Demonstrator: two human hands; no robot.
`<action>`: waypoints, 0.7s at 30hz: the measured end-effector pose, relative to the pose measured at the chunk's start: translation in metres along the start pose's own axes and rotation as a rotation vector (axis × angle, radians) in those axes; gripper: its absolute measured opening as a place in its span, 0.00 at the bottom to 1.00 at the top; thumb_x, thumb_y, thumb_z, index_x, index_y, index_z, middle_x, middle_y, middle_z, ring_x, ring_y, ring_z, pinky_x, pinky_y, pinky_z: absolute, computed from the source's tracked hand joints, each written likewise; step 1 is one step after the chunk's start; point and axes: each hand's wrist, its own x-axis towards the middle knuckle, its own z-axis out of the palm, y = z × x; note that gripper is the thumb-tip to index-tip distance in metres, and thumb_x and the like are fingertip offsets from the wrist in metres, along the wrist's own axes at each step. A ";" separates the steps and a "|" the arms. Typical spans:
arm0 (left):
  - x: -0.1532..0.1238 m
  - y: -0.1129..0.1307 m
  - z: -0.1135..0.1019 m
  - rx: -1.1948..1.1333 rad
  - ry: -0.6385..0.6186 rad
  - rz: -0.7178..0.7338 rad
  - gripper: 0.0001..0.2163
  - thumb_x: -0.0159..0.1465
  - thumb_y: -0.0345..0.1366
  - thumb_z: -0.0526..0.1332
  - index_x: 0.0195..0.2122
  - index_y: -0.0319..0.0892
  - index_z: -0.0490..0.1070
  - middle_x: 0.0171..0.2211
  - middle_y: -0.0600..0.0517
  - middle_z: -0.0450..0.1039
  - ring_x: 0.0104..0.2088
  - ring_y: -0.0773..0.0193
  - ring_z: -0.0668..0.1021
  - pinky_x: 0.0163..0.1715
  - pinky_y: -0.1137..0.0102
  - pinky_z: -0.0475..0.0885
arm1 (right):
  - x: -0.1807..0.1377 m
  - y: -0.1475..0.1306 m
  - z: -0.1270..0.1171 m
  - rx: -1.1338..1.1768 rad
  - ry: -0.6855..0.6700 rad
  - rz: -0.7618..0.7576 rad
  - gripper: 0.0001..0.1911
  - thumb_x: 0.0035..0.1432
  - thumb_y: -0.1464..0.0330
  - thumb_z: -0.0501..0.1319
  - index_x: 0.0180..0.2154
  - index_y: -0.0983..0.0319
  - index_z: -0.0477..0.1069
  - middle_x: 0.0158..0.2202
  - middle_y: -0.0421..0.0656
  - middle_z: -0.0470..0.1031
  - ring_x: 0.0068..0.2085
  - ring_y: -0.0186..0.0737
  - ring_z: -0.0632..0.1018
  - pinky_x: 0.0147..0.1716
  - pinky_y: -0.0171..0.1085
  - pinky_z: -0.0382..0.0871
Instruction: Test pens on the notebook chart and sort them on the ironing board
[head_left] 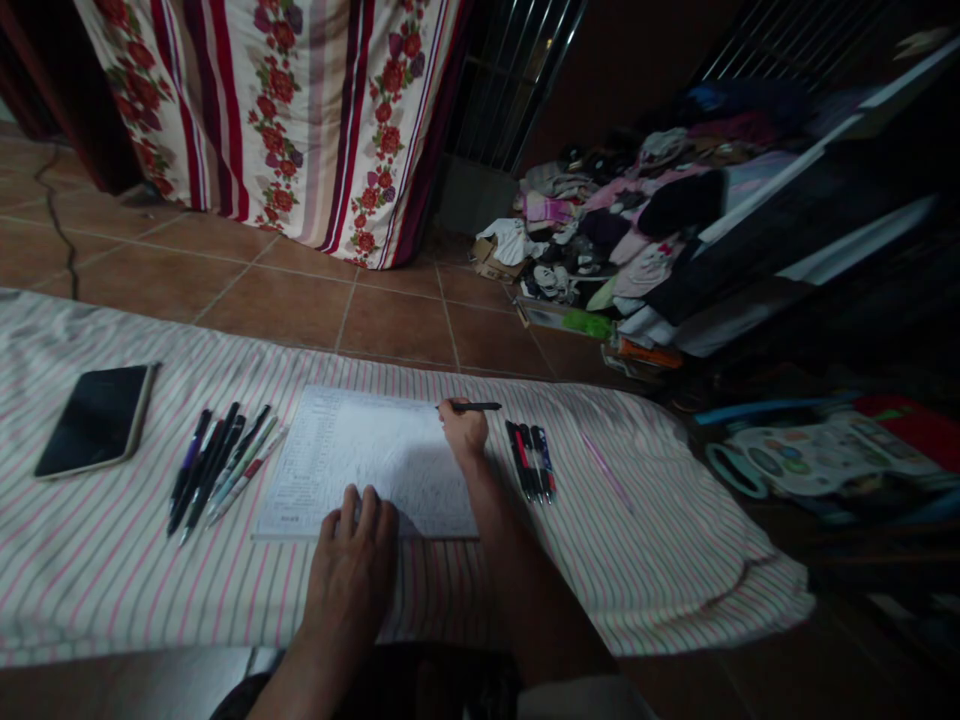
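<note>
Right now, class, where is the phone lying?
In the head view, the phone lies on the striped cloth at far left, just left of the row of pens beside the paper sheet.

sheet: paper, matt, printed. striped cloth under it: woven, matt, wrinkled at the right edge. phone: glossy dark glass face, smooth pale rim. left pens and right pens: plastic barrels, smooth, faint sheen. black pen in right hand: plastic, looks matt. floor: brown tiles, dull finish, pale grout. floral hanging: soft cloth. bars behind: metal, slight sheen.
</note>
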 end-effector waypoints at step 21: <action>-0.001 -0.001 -0.003 -0.022 0.047 0.001 0.17 0.61 0.26 0.50 0.50 0.39 0.67 0.53 0.40 0.65 0.55 0.46 0.64 0.46 0.57 0.65 | 0.009 -0.030 -0.054 0.557 0.005 -0.039 0.15 0.40 0.61 0.65 0.32 0.60 0.68 0.23 0.34 0.69 0.22 0.27 0.68 0.23 0.28 0.64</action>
